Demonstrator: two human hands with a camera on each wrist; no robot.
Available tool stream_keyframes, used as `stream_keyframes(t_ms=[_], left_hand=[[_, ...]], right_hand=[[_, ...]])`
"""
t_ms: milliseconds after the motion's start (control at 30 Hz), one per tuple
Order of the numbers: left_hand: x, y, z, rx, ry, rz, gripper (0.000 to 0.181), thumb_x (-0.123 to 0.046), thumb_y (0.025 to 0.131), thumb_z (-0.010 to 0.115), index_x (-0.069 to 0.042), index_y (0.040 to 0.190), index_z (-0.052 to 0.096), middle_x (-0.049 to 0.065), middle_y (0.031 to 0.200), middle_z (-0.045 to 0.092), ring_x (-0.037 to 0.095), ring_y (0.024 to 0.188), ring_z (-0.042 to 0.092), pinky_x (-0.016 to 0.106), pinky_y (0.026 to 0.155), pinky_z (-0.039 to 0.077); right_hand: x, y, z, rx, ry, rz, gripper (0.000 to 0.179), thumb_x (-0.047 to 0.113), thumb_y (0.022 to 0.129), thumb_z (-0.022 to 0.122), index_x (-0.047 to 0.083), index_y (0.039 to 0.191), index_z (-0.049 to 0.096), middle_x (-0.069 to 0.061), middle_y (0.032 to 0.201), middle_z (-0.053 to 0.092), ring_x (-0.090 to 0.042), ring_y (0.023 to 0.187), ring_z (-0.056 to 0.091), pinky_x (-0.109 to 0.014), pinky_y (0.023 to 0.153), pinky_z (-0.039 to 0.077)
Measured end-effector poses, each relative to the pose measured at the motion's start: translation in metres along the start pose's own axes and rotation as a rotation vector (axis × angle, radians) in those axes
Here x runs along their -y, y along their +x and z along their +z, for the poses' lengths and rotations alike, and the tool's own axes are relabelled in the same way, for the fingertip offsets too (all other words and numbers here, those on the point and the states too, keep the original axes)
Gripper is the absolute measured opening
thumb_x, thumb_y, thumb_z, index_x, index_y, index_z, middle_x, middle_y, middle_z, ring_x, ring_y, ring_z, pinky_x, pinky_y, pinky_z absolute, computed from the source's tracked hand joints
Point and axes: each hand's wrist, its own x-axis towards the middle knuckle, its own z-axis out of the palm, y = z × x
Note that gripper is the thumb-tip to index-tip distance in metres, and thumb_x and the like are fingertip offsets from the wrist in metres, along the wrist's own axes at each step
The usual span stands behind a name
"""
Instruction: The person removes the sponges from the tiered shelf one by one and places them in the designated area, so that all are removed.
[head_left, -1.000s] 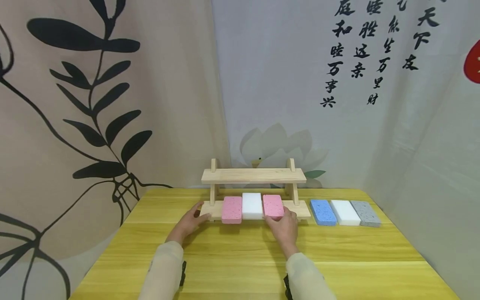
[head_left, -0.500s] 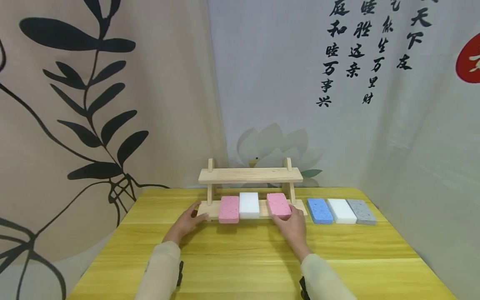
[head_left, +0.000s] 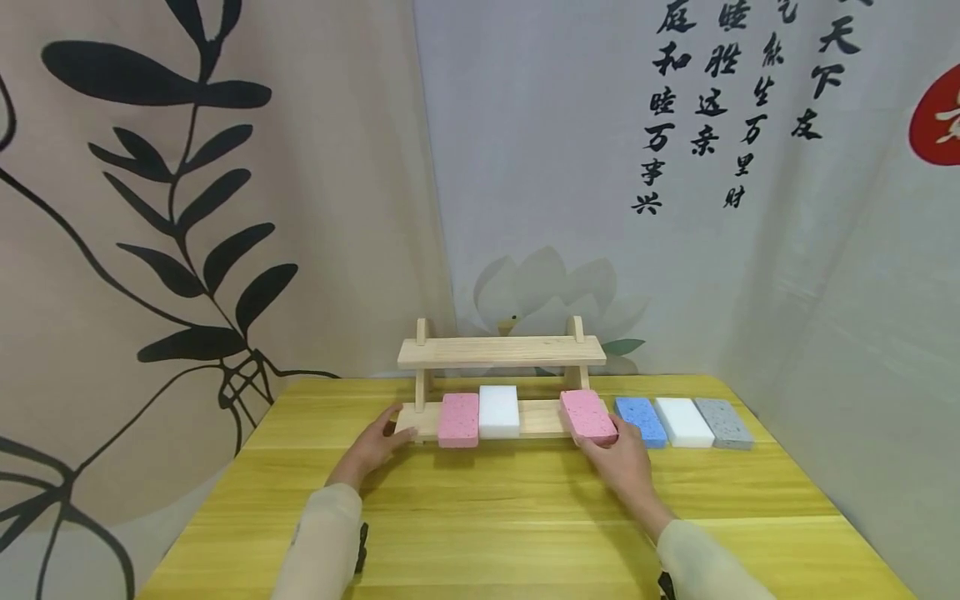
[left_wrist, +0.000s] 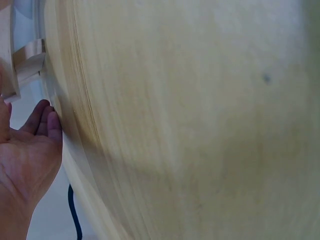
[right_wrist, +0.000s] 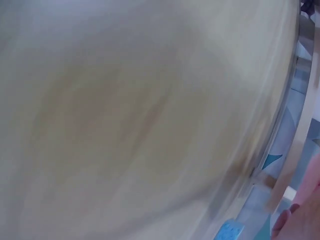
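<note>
- Right hand (head_left: pixel 624 457) has its fingers and thumb pinching a pink sponge (head_left: pixel 588 415), sitting a bit askew at the right end of the lower shelf (head_left: pixel 542 419). Can't tell if it's resting on the wood or lifted slightly.
- Left hand (head_left: pixel 372 446) is holding that shelf's left end, thumb by the front edge.
- Another pink sponge (head_left: pixel 458 419) and a white block (head_left: pixel 498 412) sit side by side left of the shelf's middle.
- The whole wooden rack (head_left: pixel 501 352) stands near the far edge of the desk (head_left: pixel 465 533).
- Toward the desk's far right corner: blue sponge (head_left: pixel 640 422), second white block (head_left: pixel 684 422), gray sponge (head_left: pixel 723 423), all in a row.
</note>
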Motion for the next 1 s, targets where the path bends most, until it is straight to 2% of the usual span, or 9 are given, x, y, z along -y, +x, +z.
stream_keyframes(t_ms=[500, 767, 1000], left_hand=[[0.006, 0.003, -0.001, 0.008, 0.011, 0.015, 0.084, -0.055, 0.095, 0.06, -0.016, 0.159, 0.021, 0.034, 0.152, 0.03, 0.053, 0.139, 0.028, 0.066, 0.11, 0.026], [0.002, 0.002, 0.0, 0.004, 0.008, 0.018, 0.084, -0.053, 0.095, 0.061, -0.016, 0.158, 0.022, 0.034, 0.151, 0.031, 0.052, 0.139, 0.029, 0.065, 0.11, 0.026], [0.001, 0.002, 0.0, -0.005, 0.023, 0.013, 0.082, -0.053, 0.095, 0.061, -0.017, 0.158, 0.022, 0.033, 0.149, 0.035, 0.051, 0.136, 0.034, 0.064, 0.109, 0.029]], right_hand=[[-0.029, -0.013, -0.039, 0.019, -0.058, 0.006, 0.084, 0.039, 0.087, 0.074, -0.009, 0.146, 0.036, -0.031, 0.141, 0.042, -0.045, 0.132, 0.039, -0.056, 0.109, 0.032], [-0.045, -0.02, -0.056, 0.035, -0.092, 0.052, 0.092, 0.046, 0.088, 0.072, -0.011, 0.147, 0.031, -0.033, 0.142, 0.037, -0.047, 0.131, 0.037, -0.059, 0.109, 0.03], [-0.058, -0.025, -0.069, 0.032, -0.112, 0.045, 0.092, 0.043, 0.087, 0.074, -0.014, 0.145, 0.032, -0.036, 0.14, 0.037, -0.05, 0.131, 0.035, -0.059, 0.109, 0.029]])
